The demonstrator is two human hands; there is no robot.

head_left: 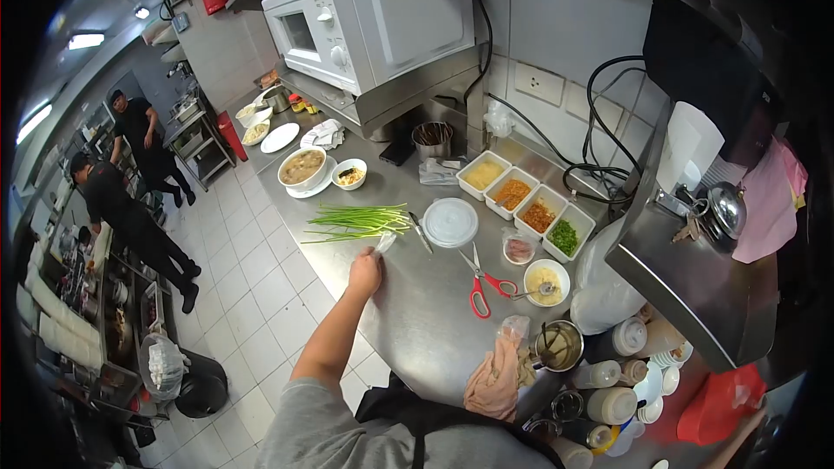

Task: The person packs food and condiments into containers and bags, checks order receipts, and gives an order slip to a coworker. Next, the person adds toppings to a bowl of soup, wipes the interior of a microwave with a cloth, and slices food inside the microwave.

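My left hand (pixel 366 271) is closed at the near edge of the steel counter (pixel 404 330), with a bit of clear plastic (pixel 386 242) pinched at its fingertips. Just beyond it lies a bunch of long green stalks (pixel 358 221). A knife (pixel 420 232) rests to the right of the stalks, beside a round lidded tub (pixel 450 222). Open red-handled scissors (pixel 479 282) lie nearer to me. My right hand is not in view.
A soup bowl (pixel 303 168) and a small bowl (pixel 349 175) stand at the back left. Four food trays (pixel 512 194) line the wall, near a bowl with a spoon (pixel 546 283). A cloth (pixel 493 379) lies near me. Two people (pixel 130 208) stand far left.
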